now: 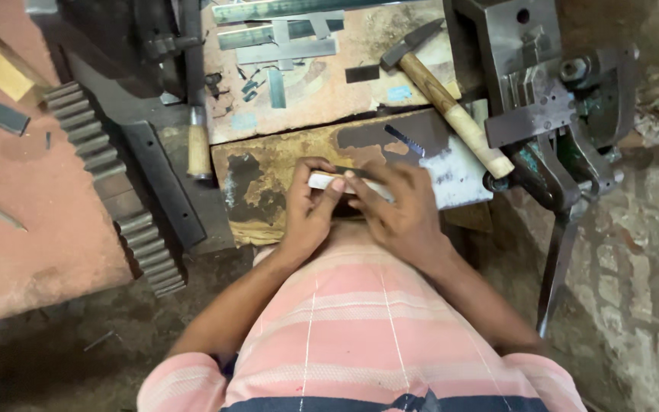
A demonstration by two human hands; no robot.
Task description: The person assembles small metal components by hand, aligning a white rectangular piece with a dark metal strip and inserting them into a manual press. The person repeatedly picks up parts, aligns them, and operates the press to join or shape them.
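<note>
Both hands, left hand [308, 206] and right hand [400, 207], are closed on one metal strip [328, 181]; one hammer [445, 98] lies at one o'clock.

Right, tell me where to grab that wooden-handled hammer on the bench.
Grip the wooden-handled hammer near the pale lower end of its handle, coming from above. That end overhangs the worn block's edge beside the metal press, leaving room for fingers to wrap around.

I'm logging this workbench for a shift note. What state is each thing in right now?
Metal strip: held flat between both hands over the block.
Left hand: gripping the strip's end.
Right hand: pressing on the strip.
Hammer: lying idle on the bench.
Press: untouched, lever hanging down.
</note>
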